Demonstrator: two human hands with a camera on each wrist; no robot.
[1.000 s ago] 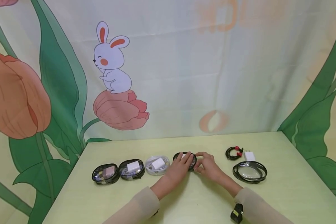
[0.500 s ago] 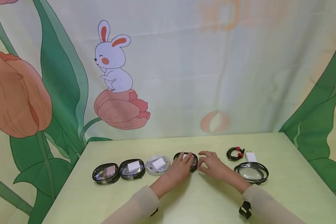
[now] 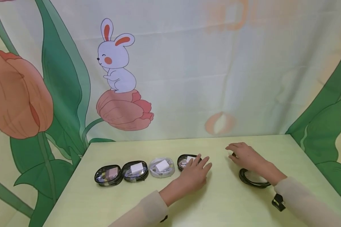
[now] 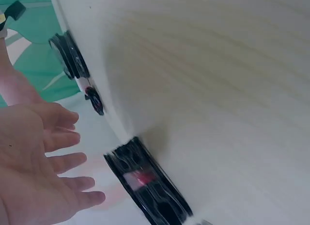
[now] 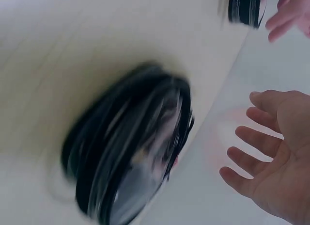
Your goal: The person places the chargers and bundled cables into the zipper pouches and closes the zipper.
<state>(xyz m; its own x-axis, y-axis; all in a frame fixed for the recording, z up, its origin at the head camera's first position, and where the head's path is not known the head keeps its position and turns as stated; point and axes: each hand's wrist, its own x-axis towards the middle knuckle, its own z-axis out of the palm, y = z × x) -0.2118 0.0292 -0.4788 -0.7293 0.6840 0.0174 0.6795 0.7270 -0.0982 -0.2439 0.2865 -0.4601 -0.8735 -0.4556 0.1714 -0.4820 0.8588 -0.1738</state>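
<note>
My left hand (image 3: 188, 175) is spread beside the near right side of a small black-rimmed clear pouch (image 3: 183, 164) with a white charger plug (image 3: 189, 160) in it, fingers overlapping its edge in the head view. The left wrist view shows that palm (image 4: 29, 167) with loosely spread fingers beside the pouch (image 4: 155, 186), holding nothing. My right hand (image 3: 248, 156) is over the right part of the table, fingers loosely bent. Under its wrist lies another black-rimmed clear pouch (image 3: 251, 183), blurred in the right wrist view. The coiled cable and white plug behind it are mostly hidden.
To the left stand three filled pouches in a row: a black one with a pinkish plug (image 3: 108, 175), a black one with a white plug (image 3: 135, 171) and a clear-rimmed one (image 3: 162, 167). A printed curtain (image 3: 173, 78) hangs behind the pale table (image 3: 216, 205).
My right hand has moved right, away from the filled pouch, to above the coiled cable and the other pouch. My left hand has slid off the pouch top, toward me and slightly right.
</note>
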